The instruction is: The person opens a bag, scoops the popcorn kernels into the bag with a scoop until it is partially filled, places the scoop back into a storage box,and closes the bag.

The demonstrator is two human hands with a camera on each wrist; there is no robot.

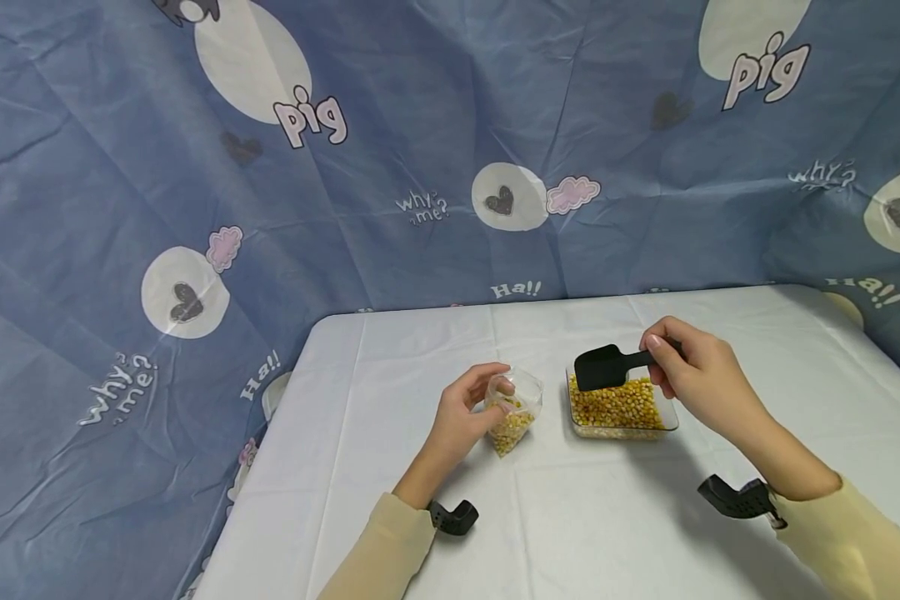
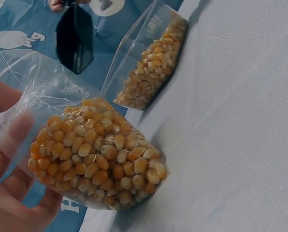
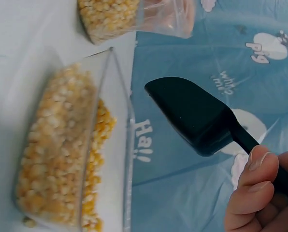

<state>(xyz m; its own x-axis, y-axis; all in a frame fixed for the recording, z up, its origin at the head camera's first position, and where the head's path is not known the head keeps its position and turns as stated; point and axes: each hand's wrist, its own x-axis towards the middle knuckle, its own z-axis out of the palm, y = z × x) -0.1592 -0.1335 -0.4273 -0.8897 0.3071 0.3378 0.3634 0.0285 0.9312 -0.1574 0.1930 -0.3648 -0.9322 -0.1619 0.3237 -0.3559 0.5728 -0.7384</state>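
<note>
My left hand (image 1: 461,417) grips a small clear plastic bag (image 1: 513,410) near its open top, with the fingers curled around it. The bag stands on the counter (image 1: 390,392), and its lower part is filled with yellow corn kernels (image 2: 95,150). In the left wrist view my fingers (image 2: 8,159) show through the thin plastic at the side of the bag.

My right hand (image 1: 693,371) holds a black scoop (image 1: 607,365) by its handle, which is pinched between the thumb and the curled fingers. The scoop head is above the back left corner of a clear container (image 1: 621,408), and it looks tilted a little. I cannot tell from the pictures if it has kernels in it. The container sits on the counter just beside the bag, to the right of it, and it is nearly full of the same kernels.

Behind the counter hangs a blue cloth (image 1: 420,125) with white circles, hearts and printed words. A black camera mount (image 1: 453,517) is at my left wrist, and another one is at my right wrist.
</note>
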